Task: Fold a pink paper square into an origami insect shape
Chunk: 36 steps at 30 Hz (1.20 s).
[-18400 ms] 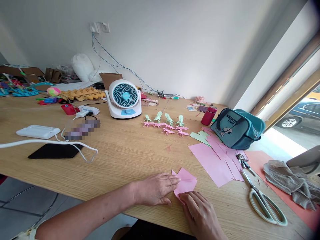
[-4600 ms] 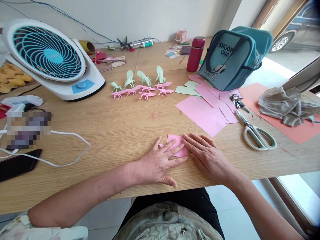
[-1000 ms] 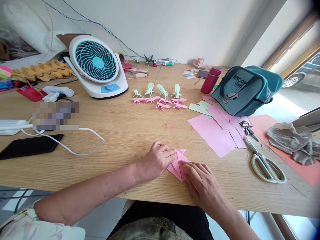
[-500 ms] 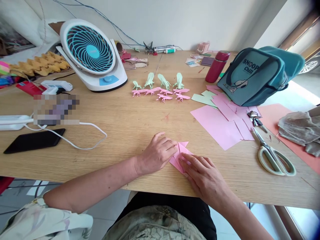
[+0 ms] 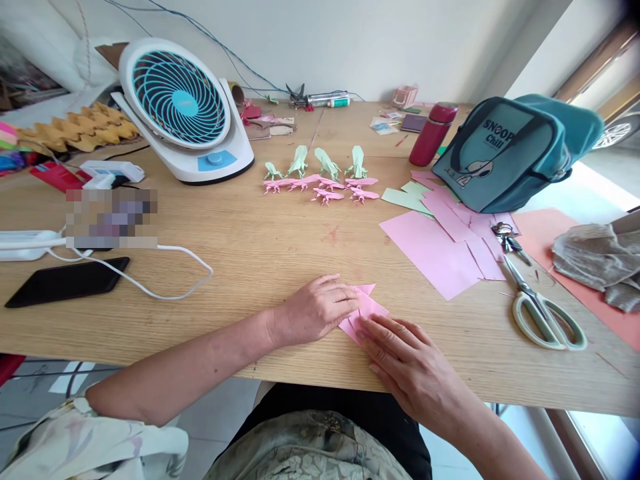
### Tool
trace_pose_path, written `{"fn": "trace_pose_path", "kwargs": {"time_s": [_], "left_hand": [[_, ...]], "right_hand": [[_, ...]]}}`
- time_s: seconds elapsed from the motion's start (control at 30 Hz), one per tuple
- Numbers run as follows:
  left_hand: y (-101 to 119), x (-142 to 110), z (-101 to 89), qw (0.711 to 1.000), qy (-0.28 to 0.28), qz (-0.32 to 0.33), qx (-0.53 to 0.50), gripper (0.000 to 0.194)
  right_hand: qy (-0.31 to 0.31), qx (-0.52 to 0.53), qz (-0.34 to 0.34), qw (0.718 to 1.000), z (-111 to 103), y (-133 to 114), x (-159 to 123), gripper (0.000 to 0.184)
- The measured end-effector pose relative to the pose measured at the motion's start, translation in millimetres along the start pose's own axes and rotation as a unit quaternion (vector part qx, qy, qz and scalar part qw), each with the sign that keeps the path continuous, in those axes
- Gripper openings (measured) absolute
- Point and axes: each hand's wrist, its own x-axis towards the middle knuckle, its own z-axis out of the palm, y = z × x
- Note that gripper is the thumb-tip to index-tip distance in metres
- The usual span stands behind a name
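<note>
A small folded piece of pink paper [image 5: 367,305] lies flat on the wooden table near its front edge, creased into pointed flaps. My left hand [image 5: 323,310] holds its left side, the fingertips closed together on the paper. From the lower right, my right hand [image 5: 400,350] presses the lower flaps, its fingers bent and close together. Both hands cover parts of the paper, and the thumbs are partly hidden. Beyond them stand folded paper insects: several pink ones [image 5: 327,195] in front and several light green ones [image 5: 327,162] behind.
Pink sheets [image 5: 437,250] lie at right beside scissors [image 5: 545,310], keys [image 5: 507,233] and a grey cloth [image 5: 595,257]. Behind are a red flask [image 5: 433,137] and a teal bag [image 5: 505,153]. At left are a fan [image 5: 185,107], a white cable [image 5: 195,250] and a black phone [image 5: 65,281].
My left hand's fingers have shifted slightly over the paper. My right fingertips have slid a little down along its folds. The camera view has moved slightly.
</note>
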Motion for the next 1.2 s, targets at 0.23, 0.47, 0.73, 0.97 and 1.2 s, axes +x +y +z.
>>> {"fn": "trace_pose_path", "kwargs": {"time_s": [0.23, 0.47, 0.73, 0.97, 1.2], "left_hand": [[2, 1, -5.6, 1.0, -0.03, -0.008, -0.008, 0.024], [3, 2, -4.0, 0.998, -0.021, -0.043, -0.043, 0.022], [12, -1, -4.9, 0.998, -0.029, -0.047, -0.016, 0.02], [31, -8, -5.2, 0.998, -0.027, 0.058, -0.001, 0.019], [63, -40, -10.9, 0.998, -0.051, 0.027, 0.009, 0.048]], "right_hand": [[0.075, 0.016, -0.006, 0.997, -1, -4, -13, 0.025], [0.104, 0.011, 0.041, 0.994, 9, -17, -7, 0.034], [0.117, -0.059, 0.032, 0.991, 13, -29, -11, 0.041], [0.187, -0.126, 0.002, 0.974, 31, -36, -24, 0.03], [0.273, -0.092, 0.011, 0.957, 41, -41, -28, 0.022]]}}
